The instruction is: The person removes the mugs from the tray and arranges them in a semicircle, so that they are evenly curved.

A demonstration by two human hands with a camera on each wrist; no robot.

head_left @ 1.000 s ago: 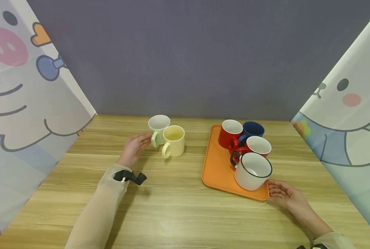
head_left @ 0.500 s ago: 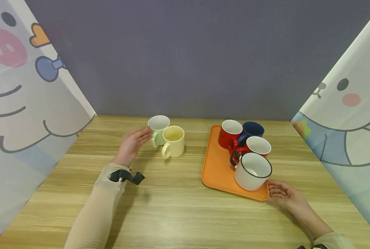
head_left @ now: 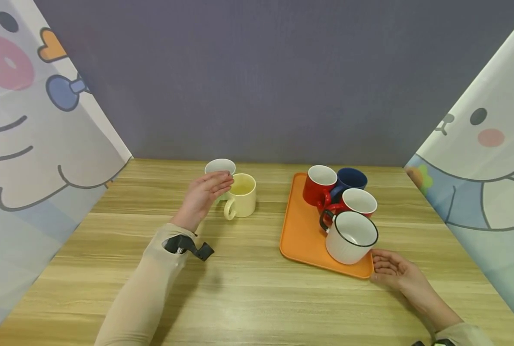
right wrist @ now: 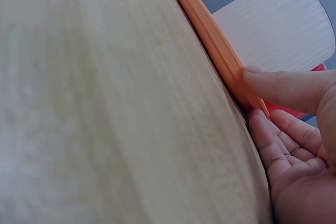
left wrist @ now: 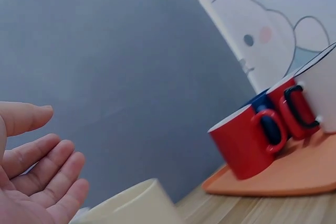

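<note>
Nearest to me, my right hand [head_left: 394, 274] rests palm-up on the table [head_left: 248, 288], fingers relaxed and thumb against the corner of the orange tray [head_left: 298, 235] by the white mug [head_left: 352, 238]. Farther out, my left hand [head_left: 202, 194] hovers spread, holding nothing, over the green mug [head_left: 219, 166], just beside the yellow mug [head_left: 241, 194]. I judge this the reach; next comes closing on a mug. A second ago that hand sat lower, left of the green mug's handle.
</note>
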